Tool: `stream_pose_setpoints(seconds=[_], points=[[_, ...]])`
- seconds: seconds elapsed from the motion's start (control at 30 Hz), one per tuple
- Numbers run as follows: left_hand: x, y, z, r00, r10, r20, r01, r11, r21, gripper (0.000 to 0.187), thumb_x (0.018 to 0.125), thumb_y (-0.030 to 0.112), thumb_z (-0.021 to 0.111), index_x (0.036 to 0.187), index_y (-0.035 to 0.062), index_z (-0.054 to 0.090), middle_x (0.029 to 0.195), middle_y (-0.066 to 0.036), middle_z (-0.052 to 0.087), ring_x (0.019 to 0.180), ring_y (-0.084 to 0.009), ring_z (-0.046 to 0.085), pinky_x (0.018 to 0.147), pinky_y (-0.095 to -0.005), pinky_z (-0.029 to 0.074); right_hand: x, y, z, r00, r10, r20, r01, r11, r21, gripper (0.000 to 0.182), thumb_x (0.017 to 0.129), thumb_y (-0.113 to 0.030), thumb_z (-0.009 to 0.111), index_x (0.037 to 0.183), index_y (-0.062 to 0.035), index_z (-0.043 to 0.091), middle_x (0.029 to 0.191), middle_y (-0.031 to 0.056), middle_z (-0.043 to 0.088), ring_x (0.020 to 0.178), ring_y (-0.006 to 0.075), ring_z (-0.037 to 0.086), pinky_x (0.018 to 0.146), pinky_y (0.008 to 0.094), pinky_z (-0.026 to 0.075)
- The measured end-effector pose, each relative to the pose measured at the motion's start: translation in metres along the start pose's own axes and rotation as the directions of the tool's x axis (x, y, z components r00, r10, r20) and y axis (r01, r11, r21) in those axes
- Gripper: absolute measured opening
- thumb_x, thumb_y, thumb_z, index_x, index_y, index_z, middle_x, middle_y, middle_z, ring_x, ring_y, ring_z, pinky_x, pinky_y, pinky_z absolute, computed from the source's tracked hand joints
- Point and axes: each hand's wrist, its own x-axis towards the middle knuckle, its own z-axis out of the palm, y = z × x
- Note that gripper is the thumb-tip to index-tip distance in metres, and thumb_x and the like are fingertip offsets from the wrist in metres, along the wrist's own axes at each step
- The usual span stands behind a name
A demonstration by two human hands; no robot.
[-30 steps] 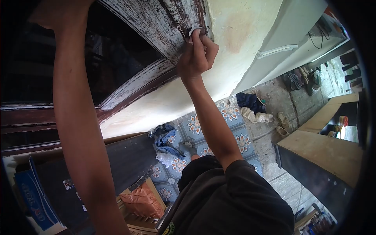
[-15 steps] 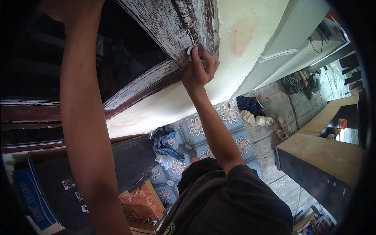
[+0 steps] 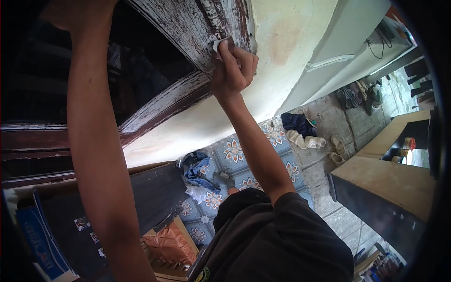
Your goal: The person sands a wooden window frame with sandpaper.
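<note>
A folded piece of sandpaper (image 3: 226,45), brown with a pale side, is pinched in my right hand (image 3: 235,70). It lies against the worn wooden frame (image 3: 183,35), whose white paint is flaked and streaked over dark wood. A hinge-like metal rod (image 3: 211,18) runs along the frame just above the sandpaper. My left arm reaches up across the dark glass (image 3: 145,66); my left hand (image 3: 77,13) is at the top edge, dim and partly cut off, and its fingers cannot be made out.
Below the pale wall (image 3: 277,42), blue clothes (image 3: 196,168) lie on the patterned tiles (image 3: 232,150). A dark surface (image 3: 155,188) and a box with an orange package (image 3: 170,245) are at lower left. Shoes (image 3: 314,142) and a wooden cabinet (image 3: 385,183) stand at right.
My right hand and the sandpaper have moved up and slightly left along the frame. The view has shifted a little, and my left arm appears slightly further left.
</note>
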Motion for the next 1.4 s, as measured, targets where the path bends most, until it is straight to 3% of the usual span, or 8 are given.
stream_pose_setpoints(seconds=[0.13, 0.27, 0.4, 0.63, 0.7, 0.8, 1.13, 1.4], points=[[-0.004, 0.011, 0.015, 0.979, -0.012, -0.205, -0.002, 0.997, -0.071, 0.047, 0.077, 0.023, 0.072, 0.121, 0.0083, 0.066, 0.105, -0.016, 0.068, 0.099, -0.0374, 0.063, 0.086, -0.043, 0.047, -0.019, 0.003, -0.007, 1.0, -0.003, -0.003, 0.003, 0.997, -0.077, 0.034, 0.07, 0.001, 0.071, 0.102, -0.0106, 0.076, 0.09, 0.0039, 0.061, 0.081, 0.0236, 0.055, 0.073, 0.0332, 0.046], [-0.009, -0.009, 0.015, 0.999, 0.03, -0.045, -0.025, 0.995, 0.099, 0.046, 0.077, 0.022, 0.072, 0.12, 0.0089, 0.066, 0.105, -0.016, 0.069, 0.099, -0.037, 0.063, 0.085, -0.0428, 0.048, -0.017, -0.001, -0.01, 0.999, 0.035, 0.035, -0.032, 0.996, -0.088, 0.034, 0.07, 0.0, 0.072, 0.102, -0.0101, 0.075, 0.09, 0.0037, 0.06, 0.08, 0.0233, 0.054, 0.073, 0.034, 0.045], [0.002, 0.021, 0.005, 0.988, -0.145, -0.057, 0.133, 0.976, -0.174, 0.047, 0.076, 0.022, 0.071, 0.122, 0.0148, 0.066, 0.114, -0.016, 0.066, 0.104, -0.0359, 0.061, 0.089, -0.0429, 0.046, -0.007, 0.002, 0.008, 0.995, -0.017, -0.094, 0.016, 1.0, -0.011, 0.033, 0.074, 0.0, 0.072, 0.105, -0.0103, 0.074, 0.091, 0.0039, 0.061, 0.081, 0.0232, 0.054, 0.076, 0.0353, 0.045], [-0.01, -0.01, 0.022, 0.989, -0.032, -0.144, 0.058, 0.983, 0.176, 0.053, 0.075, 0.025, 0.068, 0.127, 0.0196, 0.063, 0.139, -0.013, 0.052, 0.125, -0.0328, 0.051, 0.102, -0.0478, 0.036, -0.081, 0.002, -0.077, 0.903, 0.111, 0.414, -0.042, 0.984, -0.17, 0.029, 0.08, 0.007, 0.066, 0.105, -0.0071, 0.072, 0.096, 0.0071, 0.065, 0.083, 0.0223, 0.06, 0.063, 0.0278, 0.048], [-0.014, -0.01, 0.028, 0.984, -0.06, -0.167, 0.083, 0.988, 0.131, 0.055, 0.074, 0.025, 0.067, 0.128, 0.0203, 0.062, 0.144, -0.012, 0.048, 0.129, -0.0322, 0.047, 0.104, -0.0492, 0.033, -0.075, -0.006, -0.084, 0.737, 0.621, 0.265, -0.651, 0.758, 0.036, 0.016, 0.092, -0.001, 0.061, 0.107, -0.0033, 0.068, 0.096, 0.0063, 0.066, 0.082, 0.017, 0.063, 0.063, 0.0265, 0.05], [-0.011, 0.001, 0.022, 0.981, -0.122, -0.15, 0.135, 0.988, 0.081, 0.057, 0.073, 0.026, 0.066, 0.129, 0.0209, 0.061, 0.148, -0.012, 0.043, 0.132, -0.0322, 0.044, 0.106, -0.0501, 0.031, 0.002, -0.017, -0.079, 0.453, 0.799, 0.396, -0.876, 0.315, 0.366, 0.024, 0.102, -0.016, 0.053, 0.12, 0.0006, 0.056, 0.1, 0.0068, 0.067, 0.08, 0.0116, 0.067, 0.057, 0.0224, 0.051], [-0.005, 0.009, 0.01, 0.982, -0.179, -0.061, 0.182, 0.982, 0.047, 0.056, 0.073, 0.027, 0.065, 0.129, 0.0186, 0.062, 0.148, -0.012, 0.044, 0.13, -0.0326, 0.046, 0.105, -0.0489, 0.033, 0.149, -0.043, -0.031, 0.827, 0.416, 0.378, -0.557, 0.697, 0.452, 0.022, 0.092, -0.011, 0.07, 0.109, 0.0025, 0.067, 0.084, 0.0045, 0.07, 0.068, 0.0037, 0.056, 0.057, 0.0184, 0.043], [-0.009, 0.007, 0.02, 0.976, -0.19, -0.111, 0.2, 0.976, 0.086, 0.058, 0.072, 0.028, 0.065, 0.129, 0.0216, 0.061, 0.147, -0.013, 0.044, 0.13, -0.0323, 0.046, 0.105, -0.05, 0.033, 0.101, -0.017, -0.033, 0.945, 0.182, 0.273, -0.195, 0.98, 0.021, 0.011, 0.086, -0.006, 0.072, 0.095, -0.0007, 0.069, 0.08, 0.0064, 0.065, 0.067, 0.0086, 0.062, 0.056, 0.027, 0.049]])
